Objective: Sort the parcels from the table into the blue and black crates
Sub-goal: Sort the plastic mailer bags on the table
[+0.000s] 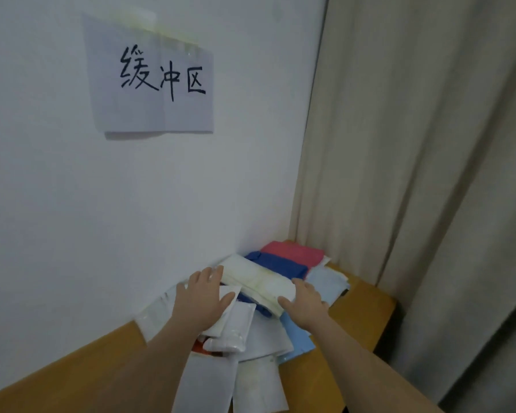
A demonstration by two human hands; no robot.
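Note:
A pile of parcels lies on the wooden table [361, 317] in the corner. A long white padded parcel [256, 278] lies on top. My right hand [306, 308] holds its near right end, thumb on one side and fingers on the other. My left hand [200, 299] rests flat on flat white parcels [239, 323], its fingertips touching the long parcel's left end. A dark blue parcel [277, 263], a pink parcel [295, 251] and light blue parcels [325, 281] lie behind and to the right. More white mailers [206, 383] spread toward me. No crate is in view.
A white wall with a taped paper sign [155, 81] stands right behind the pile. A beige curtain [414, 144] hangs at the right, close to the table's far edge. Bare table top [72, 374] shows at the lower left.

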